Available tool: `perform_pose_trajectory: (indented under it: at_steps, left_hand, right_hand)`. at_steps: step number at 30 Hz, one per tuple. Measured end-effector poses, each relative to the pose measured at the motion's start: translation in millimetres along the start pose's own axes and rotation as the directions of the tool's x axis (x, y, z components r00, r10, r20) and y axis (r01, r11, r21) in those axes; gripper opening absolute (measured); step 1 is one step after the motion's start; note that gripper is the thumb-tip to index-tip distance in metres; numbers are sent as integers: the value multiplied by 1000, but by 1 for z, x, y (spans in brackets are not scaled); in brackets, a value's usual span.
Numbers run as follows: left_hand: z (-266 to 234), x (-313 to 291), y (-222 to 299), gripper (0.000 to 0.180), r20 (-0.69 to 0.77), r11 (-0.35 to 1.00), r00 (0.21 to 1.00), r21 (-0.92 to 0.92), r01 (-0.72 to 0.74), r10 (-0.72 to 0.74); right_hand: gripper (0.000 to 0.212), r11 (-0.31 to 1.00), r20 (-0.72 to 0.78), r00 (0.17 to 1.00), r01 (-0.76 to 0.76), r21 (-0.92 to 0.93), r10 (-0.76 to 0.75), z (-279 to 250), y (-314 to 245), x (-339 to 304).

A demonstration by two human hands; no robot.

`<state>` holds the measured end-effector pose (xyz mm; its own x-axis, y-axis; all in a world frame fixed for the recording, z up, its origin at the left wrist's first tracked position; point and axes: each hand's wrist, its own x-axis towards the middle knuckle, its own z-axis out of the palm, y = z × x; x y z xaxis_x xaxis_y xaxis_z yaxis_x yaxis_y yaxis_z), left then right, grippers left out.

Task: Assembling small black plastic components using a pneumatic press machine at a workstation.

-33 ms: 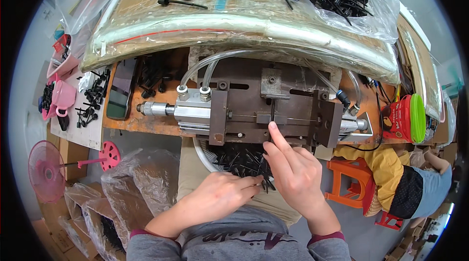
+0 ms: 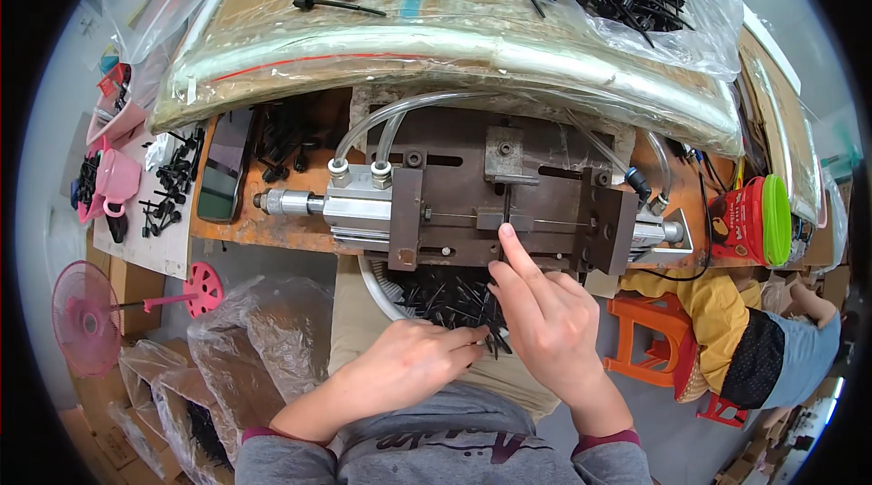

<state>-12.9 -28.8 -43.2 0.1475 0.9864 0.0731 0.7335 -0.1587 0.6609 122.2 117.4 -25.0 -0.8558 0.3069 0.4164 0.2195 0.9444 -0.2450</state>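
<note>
From my end I watch the right hand point(image 2: 554, 326) at the front edge of the worktop point(image 2: 243, 231), index finger stretched out, the others bent in. The index fingertip touches the near end of a short black rod point(image 2: 508, 198), or sits just beside it; I can't tell which. The rod stands across a small grey block point(image 2: 491, 221) midway along the dark metal plate point(image 2: 436, 135). Whether the bent fingers grip anything is hidden from me.

The left hand point(image 2: 409, 356) is half closed, fingers together, their tips at the near side of a heap of black rods point(image 2: 445, 297) just off the worktop's front edge. I can't tell whether it has hold of one.

A phone point(image 2: 226, 167) lies near the worktop's left edge; a red tub point(image 2: 734, 223) with a green rim stands near its right edge.
</note>
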Motion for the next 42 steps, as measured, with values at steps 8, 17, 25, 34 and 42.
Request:
perform_pose_trajectory:
  at_steps: [8, 17, 25, 34, 42]
  left_hand:
    - [18, 9, -8, 22, 65, 995, 998, -101, 7, -1]
    - [19, 8, -9, 32, -14, 982, 999, -189, -31, 29]
    - [25, -3, -10, 44, -150, 957, 986, -289, 28, -75]
    - [35, -13, -18, 50, -173, 908, 981, -419, 3, -83]
    - [45, -21, -24, 48, -162, 878, 981, -479, 19, -109]
  right_hand:
    - [23, 998, 89, 996, -19, -61, 24, -8, -6, 5]
    - [25, 999, 101, 995, 6, 49, -11, -44, 3, 28]
    - [20, 999, -413, 910, -36, -23, 23, -100, 102, 145]
    - [75, 885, -193, 977, -167, -435, 90, -83, 195, 222]
    - [73, 917, -128, 992, -42, -396, -10, -77, 190, 222]
